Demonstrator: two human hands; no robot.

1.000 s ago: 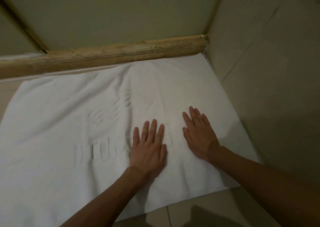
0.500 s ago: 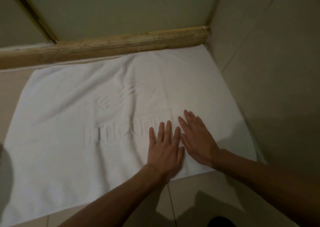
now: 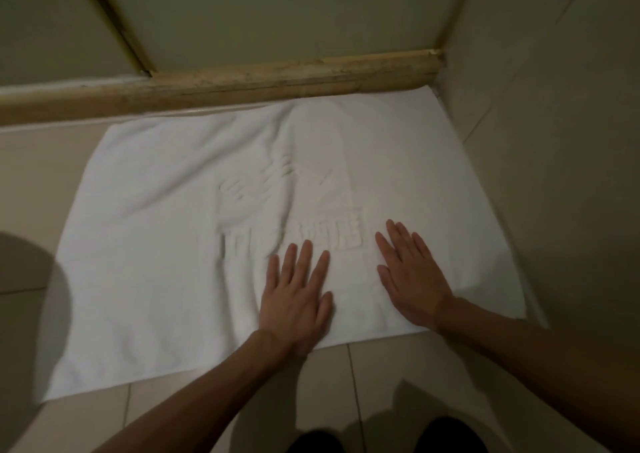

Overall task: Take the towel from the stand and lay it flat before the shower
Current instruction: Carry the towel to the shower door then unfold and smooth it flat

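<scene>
Your left hand [image 3: 298, 296] and right hand [image 3: 412, 279] lay flat, gripping nothing, on the towel [image 3: 156, 244], which seemed soft, light and best smoothed from its middle.

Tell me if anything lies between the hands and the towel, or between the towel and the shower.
Nothing visible. The left hand and right hand rest flat on the towel, whose far right corner meets the shower curb.

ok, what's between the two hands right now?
Only bare white towel: the left hand and right hand lie flat on it, apart, with nothing else in the gap. The head view shows it.
</scene>
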